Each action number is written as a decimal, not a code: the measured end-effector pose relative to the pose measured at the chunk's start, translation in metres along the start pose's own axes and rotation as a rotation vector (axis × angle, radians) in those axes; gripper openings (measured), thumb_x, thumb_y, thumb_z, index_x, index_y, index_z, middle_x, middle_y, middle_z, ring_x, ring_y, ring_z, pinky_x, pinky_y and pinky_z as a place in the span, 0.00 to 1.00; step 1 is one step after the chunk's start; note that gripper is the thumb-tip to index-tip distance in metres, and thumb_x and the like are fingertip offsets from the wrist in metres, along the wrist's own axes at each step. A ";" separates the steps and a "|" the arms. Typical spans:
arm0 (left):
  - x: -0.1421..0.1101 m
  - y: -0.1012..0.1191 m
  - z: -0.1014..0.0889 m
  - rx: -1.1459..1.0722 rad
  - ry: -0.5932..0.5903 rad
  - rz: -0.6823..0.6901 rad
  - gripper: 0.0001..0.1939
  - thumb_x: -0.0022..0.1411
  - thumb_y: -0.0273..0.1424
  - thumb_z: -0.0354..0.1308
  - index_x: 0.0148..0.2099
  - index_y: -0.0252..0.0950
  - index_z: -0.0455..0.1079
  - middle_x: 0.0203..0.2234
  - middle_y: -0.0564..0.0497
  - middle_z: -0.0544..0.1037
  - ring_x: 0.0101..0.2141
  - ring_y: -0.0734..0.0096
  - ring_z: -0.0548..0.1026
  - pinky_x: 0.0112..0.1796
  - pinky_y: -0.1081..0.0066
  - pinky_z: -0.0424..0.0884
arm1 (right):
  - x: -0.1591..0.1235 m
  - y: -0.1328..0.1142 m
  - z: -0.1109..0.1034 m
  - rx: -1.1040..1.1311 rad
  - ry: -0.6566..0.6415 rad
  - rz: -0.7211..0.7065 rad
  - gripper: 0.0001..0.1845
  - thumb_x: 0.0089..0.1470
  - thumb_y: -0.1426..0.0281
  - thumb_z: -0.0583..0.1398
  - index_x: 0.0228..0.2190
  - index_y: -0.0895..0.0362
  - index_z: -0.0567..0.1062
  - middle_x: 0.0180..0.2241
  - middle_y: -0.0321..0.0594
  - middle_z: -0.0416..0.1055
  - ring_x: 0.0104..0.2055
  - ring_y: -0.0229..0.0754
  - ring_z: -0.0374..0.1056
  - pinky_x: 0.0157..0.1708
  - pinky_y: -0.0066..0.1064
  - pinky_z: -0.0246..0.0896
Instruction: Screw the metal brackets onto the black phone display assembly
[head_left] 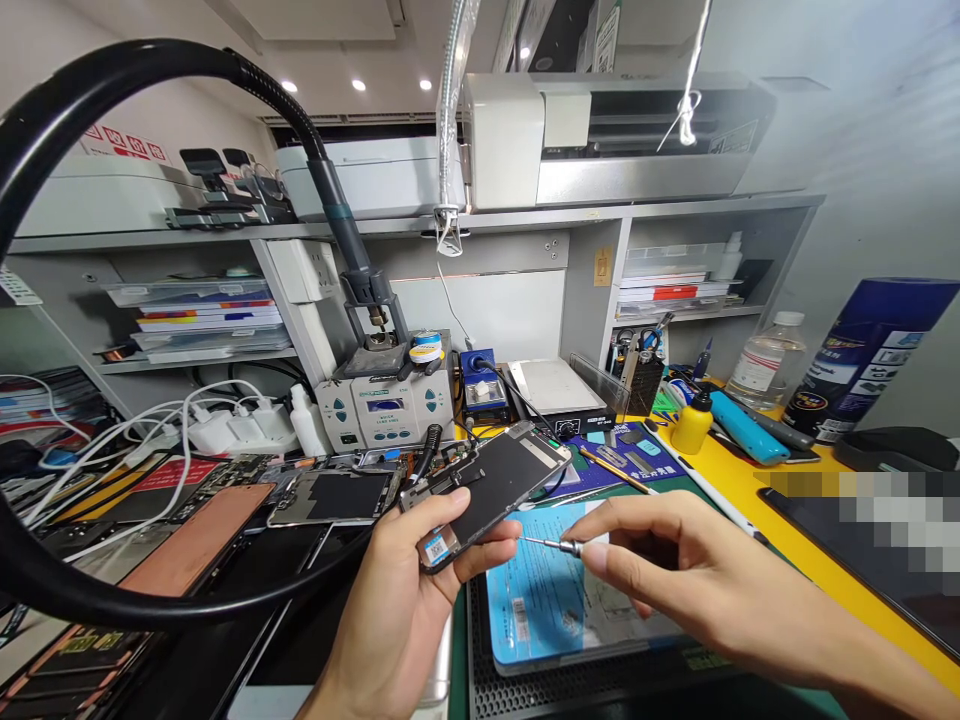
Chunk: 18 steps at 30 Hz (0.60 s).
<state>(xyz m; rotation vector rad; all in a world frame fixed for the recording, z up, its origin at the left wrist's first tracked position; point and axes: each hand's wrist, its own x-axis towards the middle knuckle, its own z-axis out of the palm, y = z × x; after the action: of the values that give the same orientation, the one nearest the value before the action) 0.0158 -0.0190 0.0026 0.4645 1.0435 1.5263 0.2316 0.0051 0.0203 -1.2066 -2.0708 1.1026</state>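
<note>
My left hand (409, 580) grips an opened phone screen assembly (501, 492), tilted, its dark inner face with metal plates turned up. The thumb presses on its near edge, and a small sticker with a code shows at the lower corner. In my right hand (694, 575) a thin precision screwdriver (551, 543) is pinched between thumb and fingers. Its fine tip points left, close to the fingertips of my left hand; whether it touches them I cannot tell. Beneath both hands lies a blue and white packet (536, 600) on a dark perforated mat.
A hot air rework station (386, 408) stands behind, its black hose (187, 605) looping across the left side. Phone parts (199, 540) and white cables (180, 440) crowd the left. At right are a yellow bottle (693, 422), a clear bottle (766, 362) and a spray can (862, 355).
</note>
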 end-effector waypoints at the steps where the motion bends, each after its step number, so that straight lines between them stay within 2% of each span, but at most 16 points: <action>1: 0.000 0.000 0.000 0.000 0.000 0.001 0.06 0.56 0.21 0.62 0.30 0.23 0.79 0.27 0.36 0.83 0.28 0.53 0.83 0.29 0.62 0.82 | 0.000 0.000 0.000 -0.006 -0.001 -0.005 0.20 0.58 0.53 0.61 0.38 0.54 0.84 0.32 0.40 0.79 0.28 0.43 0.72 0.24 0.26 0.67; 18: 0.000 -0.001 0.001 0.005 -0.019 0.001 0.05 0.55 0.21 0.62 0.30 0.24 0.79 0.28 0.36 0.83 0.29 0.51 0.83 0.31 0.61 0.82 | 0.001 0.006 0.002 -0.022 -0.024 0.032 0.22 0.60 0.50 0.57 0.40 0.53 0.82 0.34 0.41 0.78 0.29 0.44 0.71 0.28 0.30 0.68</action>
<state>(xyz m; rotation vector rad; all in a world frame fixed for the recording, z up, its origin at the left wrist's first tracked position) 0.0169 -0.0192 0.0022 0.4823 1.0324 1.5180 0.2329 0.0072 0.0141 -1.2476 -2.0933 1.1165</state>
